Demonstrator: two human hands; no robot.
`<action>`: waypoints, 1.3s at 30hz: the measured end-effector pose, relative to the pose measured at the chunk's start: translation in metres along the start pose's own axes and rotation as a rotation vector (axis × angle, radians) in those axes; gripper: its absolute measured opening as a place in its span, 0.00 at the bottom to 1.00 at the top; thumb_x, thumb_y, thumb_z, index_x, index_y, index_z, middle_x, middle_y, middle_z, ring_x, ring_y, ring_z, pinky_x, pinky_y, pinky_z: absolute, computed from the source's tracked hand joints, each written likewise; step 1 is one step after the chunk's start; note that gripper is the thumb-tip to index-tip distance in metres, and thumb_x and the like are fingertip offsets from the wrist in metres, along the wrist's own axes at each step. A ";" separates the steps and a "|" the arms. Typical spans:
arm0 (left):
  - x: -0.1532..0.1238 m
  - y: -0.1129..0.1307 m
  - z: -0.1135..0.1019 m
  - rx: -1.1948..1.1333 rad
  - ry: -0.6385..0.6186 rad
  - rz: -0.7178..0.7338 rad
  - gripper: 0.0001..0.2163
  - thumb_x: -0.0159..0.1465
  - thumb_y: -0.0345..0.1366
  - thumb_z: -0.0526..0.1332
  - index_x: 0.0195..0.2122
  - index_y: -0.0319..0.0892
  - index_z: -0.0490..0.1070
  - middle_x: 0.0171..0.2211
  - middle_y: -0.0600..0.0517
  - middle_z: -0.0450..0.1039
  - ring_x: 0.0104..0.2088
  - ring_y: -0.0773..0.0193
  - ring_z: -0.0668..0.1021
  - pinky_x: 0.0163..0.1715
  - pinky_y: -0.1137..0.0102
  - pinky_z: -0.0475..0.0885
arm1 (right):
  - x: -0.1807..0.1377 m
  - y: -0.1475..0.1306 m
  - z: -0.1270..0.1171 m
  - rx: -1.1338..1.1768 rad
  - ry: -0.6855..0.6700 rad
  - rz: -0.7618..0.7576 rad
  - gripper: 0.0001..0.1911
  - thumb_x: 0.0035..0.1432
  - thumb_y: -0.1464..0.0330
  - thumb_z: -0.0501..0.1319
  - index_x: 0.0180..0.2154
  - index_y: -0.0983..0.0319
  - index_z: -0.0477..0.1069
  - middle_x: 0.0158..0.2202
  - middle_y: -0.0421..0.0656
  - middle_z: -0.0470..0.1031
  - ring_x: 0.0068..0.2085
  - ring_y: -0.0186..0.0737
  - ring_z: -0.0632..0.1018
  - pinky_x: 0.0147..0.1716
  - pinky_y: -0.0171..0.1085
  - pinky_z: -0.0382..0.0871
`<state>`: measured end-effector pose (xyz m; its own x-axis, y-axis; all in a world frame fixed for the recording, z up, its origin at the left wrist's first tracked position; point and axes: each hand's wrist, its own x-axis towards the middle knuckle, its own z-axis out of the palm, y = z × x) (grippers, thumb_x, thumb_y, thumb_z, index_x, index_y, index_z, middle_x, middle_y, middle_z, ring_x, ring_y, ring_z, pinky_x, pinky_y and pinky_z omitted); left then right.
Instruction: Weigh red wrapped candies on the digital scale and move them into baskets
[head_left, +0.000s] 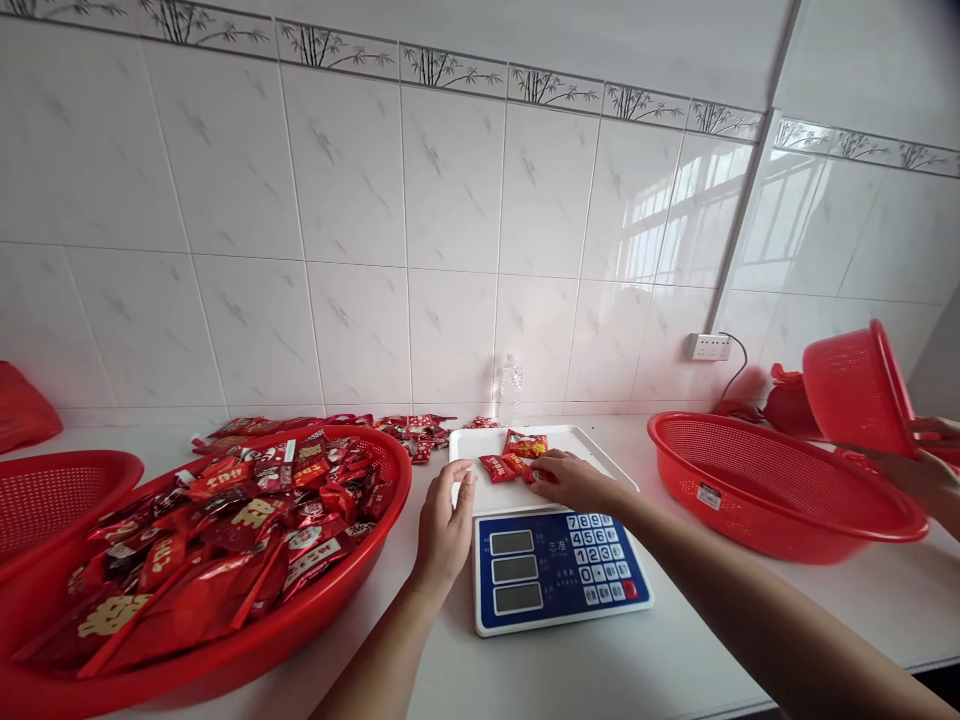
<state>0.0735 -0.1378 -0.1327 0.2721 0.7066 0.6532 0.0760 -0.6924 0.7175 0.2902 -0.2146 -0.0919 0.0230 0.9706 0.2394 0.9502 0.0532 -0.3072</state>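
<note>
Red, glossy, pillow-shaped packets (pixel 496 468), apparently being arranged on a white rectangular plastic tray (pixel 491 498) at twelve o'clock; right hand (pixel 576 481) curled over one, grip unclear; left hand (pixel 442 525) half-spread, empty, at tray's eight o'clock; next move presumably needing a light pinch.

White surface (pixel 540 680) bears scale (pixel 559 570); left of scale: two red baskets (pixel 315 618); right: wide basket (pixel 757 520); behind: clear bottle (pixel 511 392), loose packets (pixel 427 434).
</note>
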 end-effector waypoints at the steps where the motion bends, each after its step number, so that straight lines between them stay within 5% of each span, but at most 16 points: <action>1: 0.000 0.000 0.000 0.004 -0.001 0.003 0.14 0.68 0.46 0.51 0.47 0.45 0.67 0.47 0.45 0.74 0.48 0.57 0.76 0.48 0.63 0.69 | 0.001 0.000 0.000 -0.003 0.003 0.000 0.21 0.61 0.52 0.51 0.46 0.57 0.72 0.47 0.48 0.73 0.48 0.48 0.72 0.45 0.44 0.64; 10: -0.001 -0.002 0.001 -0.016 0.000 0.006 0.13 0.68 0.44 0.51 0.47 0.45 0.67 0.48 0.46 0.73 0.49 0.58 0.76 0.49 0.64 0.69 | 0.009 0.008 0.006 0.012 0.136 0.081 0.18 0.59 0.61 0.56 0.50 0.61 0.66 0.47 0.50 0.73 0.46 0.47 0.74 0.41 0.39 0.64; 19: -0.003 0.012 -0.004 -0.107 0.016 -0.024 0.12 0.66 0.45 0.53 0.44 0.44 0.68 0.41 0.46 0.74 0.41 0.58 0.77 0.42 0.64 0.71 | 0.015 0.001 0.003 0.157 0.359 0.199 0.15 0.63 0.58 0.49 0.39 0.62 0.65 0.30 0.44 0.75 0.29 0.39 0.74 0.26 0.34 0.62; 24: -0.004 0.026 -0.006 -0.401 -0.067 -0.139 0.16 0.64 0.47 0.56 0.50 0.46 0.63 0.38 0.50 0.71 0.29 0.65 0.75 0.27 0.70 0.73 | 0.021 -0.041 -0.003 0.193 0.426 0.073 0.12 0.64 0.59 0.48 0.40 0.59 0.62 0.31 0.40 0.76 0.31 0.35 0.76 0.27 0.32 0.65; 29: 0.004 0.043 -0.009 -0.899 -0.190 -0.320 0.21 0.64 0.49 0.57 0.56 0.52 0.60 0.51 0.49 0.68 0.43 0.58 0.77 0.36 0.66 0.76 | 0.022 -0.088 -0.006 -0.004 0.405 -0.112 0.12 0.63 0.61 0.52 0.46 0.58 0.62 0.38 0.43 0.76 0.36 0.39 0.77 0.30 0.35 0.66; 33: 0.012 0.048 -0.018 -1.258 -0.332 -0.525 0.21 0.64 0.53 0.54 0.48 0.42 0.70 0.47 0.45 0.74 0.45 0.54 0.78 0.41 0.62 0.75 | 0.022 -0.114 0.005 -0.186 0.327 -0.282 0.12 0.62 0.66 0.53 0.48 0.58 0.64 0.43 0.46 0.74 0.37 0.42 0.75 0.29 0.37 0.67; 39: 0.018 0.028 -0.025 -1.454 -0.174 -0.683 0.17 0.69 0.45 0.50 0.47 0.41 0.71 0.41 0.46 0.78 0.39 0.59 0.81 0.42 0.64 0.76 | 0.019 -0.129 0.021 -0.390 0.401 -0.440 0.24 0.67 0.67 0.46 0.62 0.65 0.51 0.55 0.51 0.68 0.53 0.49 0.67 0.46 0.49 0.68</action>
<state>0.0565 -0.1411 -0.0945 0.6785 0.7145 0.1705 -0.6764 0.5172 0.5245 0.1613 -0.1978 -0.0668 -0.3470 0.7131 0.6092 0.9378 0.2597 0.2303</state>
